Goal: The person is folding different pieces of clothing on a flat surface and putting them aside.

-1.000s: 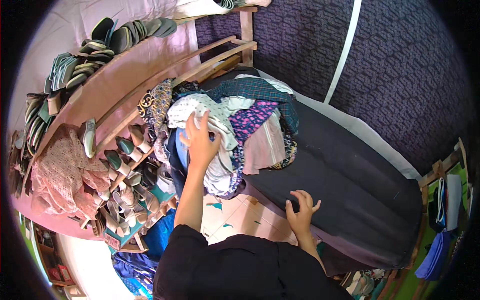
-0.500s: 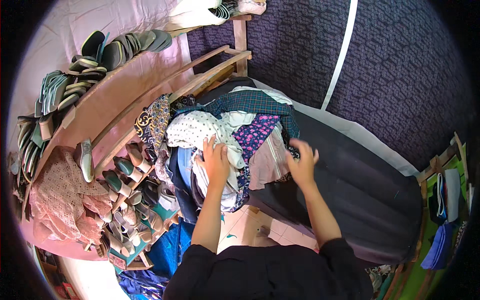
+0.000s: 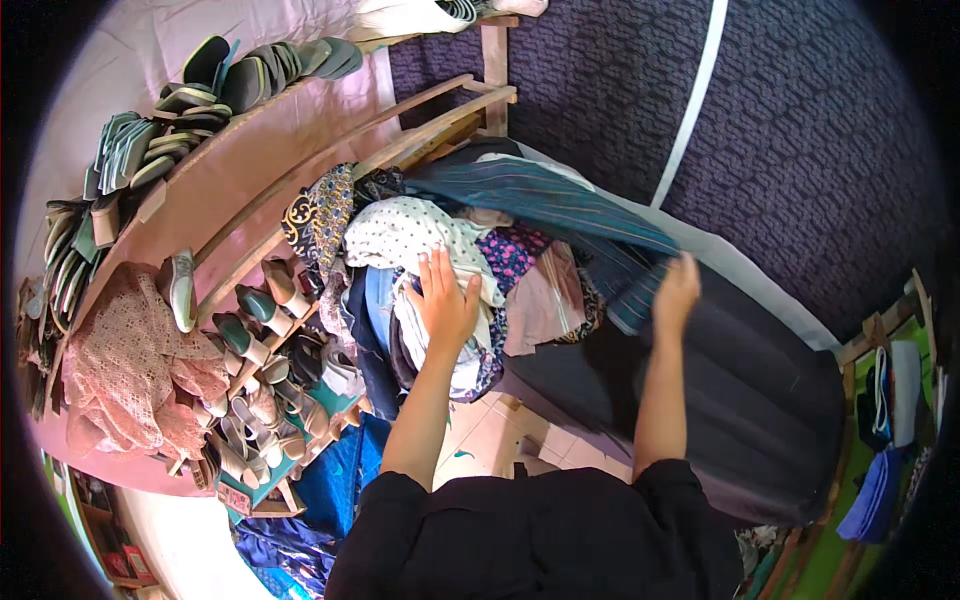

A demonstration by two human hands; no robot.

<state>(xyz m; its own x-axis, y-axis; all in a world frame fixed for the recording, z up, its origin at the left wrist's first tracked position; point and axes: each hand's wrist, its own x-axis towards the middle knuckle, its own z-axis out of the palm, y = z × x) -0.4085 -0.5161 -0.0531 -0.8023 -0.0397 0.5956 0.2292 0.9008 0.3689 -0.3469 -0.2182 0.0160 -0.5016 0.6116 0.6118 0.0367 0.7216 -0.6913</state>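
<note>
Head view, pers.'s own two bare hands.

Item 1: R hand (image 3: 678,288). Grip closed, fingers curled over the near R end of a teal striped cloth (image 3: 575,215); exact finger placement blurred.

Item 2: L hand (image 3: 445,300). Grip open, fingers spread, laid flat on a white dotted cloth (image 3: 410,225) at the pile's near side; nothing pinched.

Item 3: teal cloth, position. Far end lies on top of the pile's back edge; the rest runs out R, stretched, to the R hand. Chg. vs. half a sec. ago: then bunched on the pile, R hand loose beside it; now drawn out sideways. Meaning for the work: this pc. is partly separated, not yet free; L hand prob. steadies the rest.

Item 4: remaining pile, incl. navy cloth w/ pink flowers (image 3: 510,255), dusty-pink cloth (image 3: 545,300), blue denim-like cloth (image 3: 378,295), gold-and-black patterned cloth (image 3: 318,215) at L edge.

Item 5: black-draped surface (image 3: 740,400), under and R of pile.

Item 6: pink lacy cloth (image 3: 140,350), far L, by racked shoes (image 3: 240,335).
</note>
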